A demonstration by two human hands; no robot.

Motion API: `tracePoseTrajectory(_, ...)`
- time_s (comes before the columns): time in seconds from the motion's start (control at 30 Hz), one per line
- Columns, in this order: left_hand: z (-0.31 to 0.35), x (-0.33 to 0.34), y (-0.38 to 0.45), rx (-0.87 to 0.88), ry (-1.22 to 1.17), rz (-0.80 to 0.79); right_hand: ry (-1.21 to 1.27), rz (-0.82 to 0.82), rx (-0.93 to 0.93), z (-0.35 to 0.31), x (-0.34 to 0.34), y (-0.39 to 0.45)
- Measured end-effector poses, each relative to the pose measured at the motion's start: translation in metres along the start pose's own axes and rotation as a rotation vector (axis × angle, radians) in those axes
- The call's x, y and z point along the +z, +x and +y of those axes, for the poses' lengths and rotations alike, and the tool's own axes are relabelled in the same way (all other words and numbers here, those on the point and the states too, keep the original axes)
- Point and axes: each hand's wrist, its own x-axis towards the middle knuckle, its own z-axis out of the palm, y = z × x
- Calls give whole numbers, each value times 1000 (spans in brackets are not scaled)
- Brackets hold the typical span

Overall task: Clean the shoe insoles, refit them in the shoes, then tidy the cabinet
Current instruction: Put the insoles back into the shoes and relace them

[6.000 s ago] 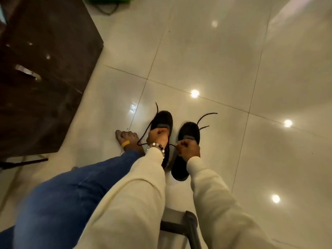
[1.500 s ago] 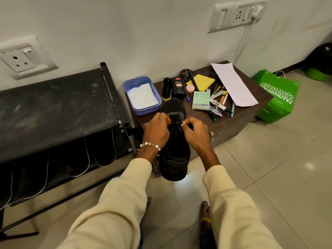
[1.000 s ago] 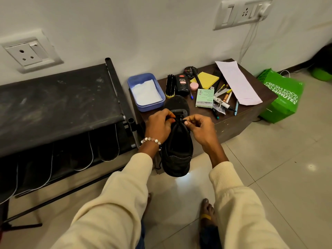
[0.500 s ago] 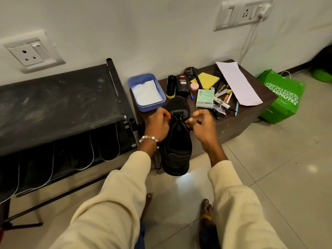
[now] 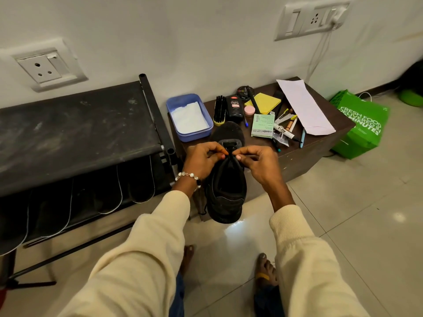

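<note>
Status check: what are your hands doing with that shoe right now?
Both hands, left and right, pinching laces. Black shoe toe-first on cabinet edge. Nothing blocking.

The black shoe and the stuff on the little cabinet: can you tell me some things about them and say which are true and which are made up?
1. Both hands, the left hand and the right hand, pinch at the top of the black shoe. True.
2. The blue tub is full of pens. False: it holds something white, like folded paper or cloth.
3. The shoe brush stands beside the black Cherry bottle. True.
4. The green bag sits on top of the cabinet. False: it stands on the floor beside the cabinet.
5. The left wrist wears a bead bracelet. True.
</note>
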Motion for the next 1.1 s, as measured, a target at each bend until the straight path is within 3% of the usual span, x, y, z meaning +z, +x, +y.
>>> tracePoseTrajectory(0.3, 4, 7, 0, 101, 269, 62, -341, 47, -23, -9, 16, -1)
tracePoseTrajectory(0.43, 2, 6, 2, 33, 282, 31, -256, 36, 7, -9, 11, -4)
tracePoseTrajectory(0.57, -1, 1, 2, -51, 113, -22, -36, -18, 83, 0, -2, -2)
tracePoseTrajectory(0.67, -2, -5, -1, -29, 32, -78, -36, -71, 56, 4, -5, -4)
tracePoseTrajectory(0.8, 0, -5, -2, -22, -30, -74, -25, -13, 62, 2, -1, -4)
tracePoseTrajectory(0.93, 0, 2, 1, -24, 88, 4, -118, 29, 93, -6, 2, -6)
tracePoseTrajectory(1.1, 1, 6, 3, -36, 176, 34, -63, 24, 123, -4, 2, -6)
